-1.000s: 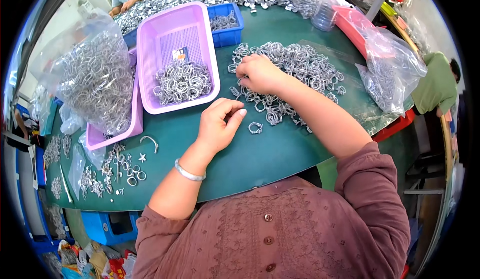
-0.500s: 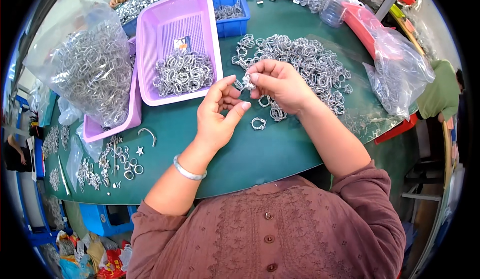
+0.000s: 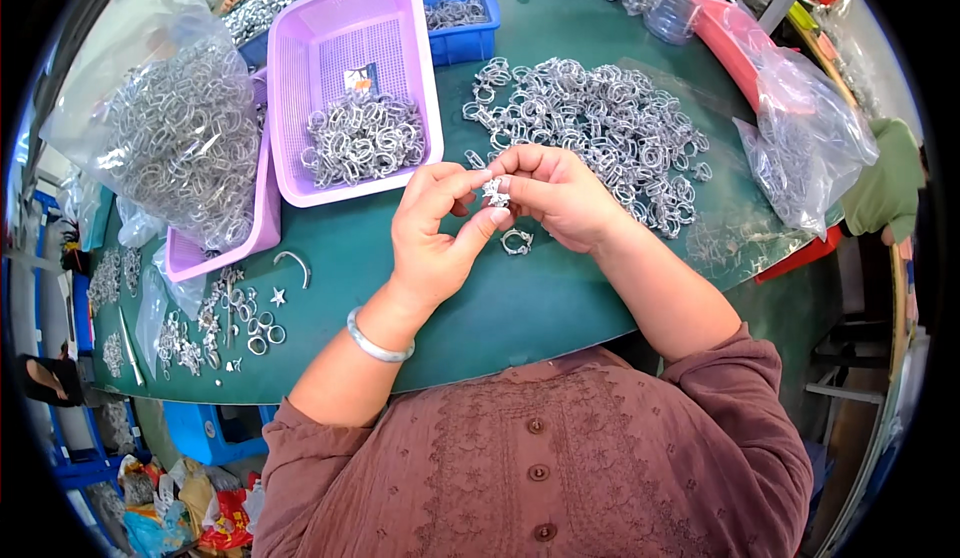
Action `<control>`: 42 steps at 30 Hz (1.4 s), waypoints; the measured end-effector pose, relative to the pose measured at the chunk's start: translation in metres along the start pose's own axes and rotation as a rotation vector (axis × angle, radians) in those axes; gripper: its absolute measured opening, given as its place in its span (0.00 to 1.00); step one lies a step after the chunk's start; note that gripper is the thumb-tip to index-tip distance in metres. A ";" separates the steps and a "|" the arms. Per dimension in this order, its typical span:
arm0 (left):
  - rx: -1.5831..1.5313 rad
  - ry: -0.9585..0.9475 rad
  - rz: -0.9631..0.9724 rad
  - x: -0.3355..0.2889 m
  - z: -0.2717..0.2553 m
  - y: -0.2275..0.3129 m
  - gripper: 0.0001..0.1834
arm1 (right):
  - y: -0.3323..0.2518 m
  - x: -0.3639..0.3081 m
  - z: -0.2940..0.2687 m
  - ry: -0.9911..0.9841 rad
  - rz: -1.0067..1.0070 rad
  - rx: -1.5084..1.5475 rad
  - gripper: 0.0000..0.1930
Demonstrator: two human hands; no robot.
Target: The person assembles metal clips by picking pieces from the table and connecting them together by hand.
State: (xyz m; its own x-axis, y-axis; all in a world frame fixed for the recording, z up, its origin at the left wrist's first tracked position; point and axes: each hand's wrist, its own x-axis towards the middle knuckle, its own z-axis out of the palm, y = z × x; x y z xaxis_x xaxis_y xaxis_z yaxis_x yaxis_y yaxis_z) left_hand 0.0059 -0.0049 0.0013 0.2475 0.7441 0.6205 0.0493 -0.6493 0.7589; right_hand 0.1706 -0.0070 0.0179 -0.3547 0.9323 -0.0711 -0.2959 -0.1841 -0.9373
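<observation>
Over the front middle of the green table, a silvery metal ring (image 3: 496, 195) with a decorated top is pinched between my two hands. My right hand (image 3: 562, 196) grips it with thumb and forefinger. From the other side, the thumb and forefinger of my left hand (image 3: 432, 226) close on it. Below the fingers lies a single similar ring (image 3: 517, 242) on the tabletop. Beyond my right hand spreads a large loose pile of silvery rings (image 3: 610, 118). More rings (image 3: 365, 141) fill the near part of a lilac plastic basket (image 3: 283, 148).
At left, a clear bag of rings (image 3: 185, 138) rests in another lilac basket (image 3: 262, 223). Near it lie loose rings and charms (image 3: 200, 333) and a pointed tool (image 3: 130, 348). A blue bin (image 3: 465, 48) stands behind; a plastic bag (image 3: 800, 148) hangs over the right edge.
My right hand has come down and toward me with the ring. My left fingers, apart from it before, have closed in on the ring.
</observation>
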 end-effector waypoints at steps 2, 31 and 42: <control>0.018 0.000 0.012 0.001 0.001 0.000 0.20 | 0.000 0.000 0.000 -0.001 -0.007 0.009 0.06; 0.159 -0.032 0.065 0.005 -0.002 0.007 0.15 | 0.005 0.001 -0.003 -0.013 0.018 0.088 0.07; 0.061 -0.047 -0.039 0.000 -0.002 -0.001 0.19 | -0.003 -0.001 -0.005 0.076 -0.155 0.094 0.08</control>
State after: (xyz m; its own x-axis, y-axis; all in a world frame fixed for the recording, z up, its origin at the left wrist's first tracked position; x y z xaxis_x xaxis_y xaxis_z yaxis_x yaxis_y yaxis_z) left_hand 0.0036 -0.0038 0.0013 0.2893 0.7615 0.5801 0.1185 -0.6298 0.7677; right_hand 0.1766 -0.0052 0.0192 -0.2317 0.9718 0.0432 -0.4251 -0.0613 -0.9031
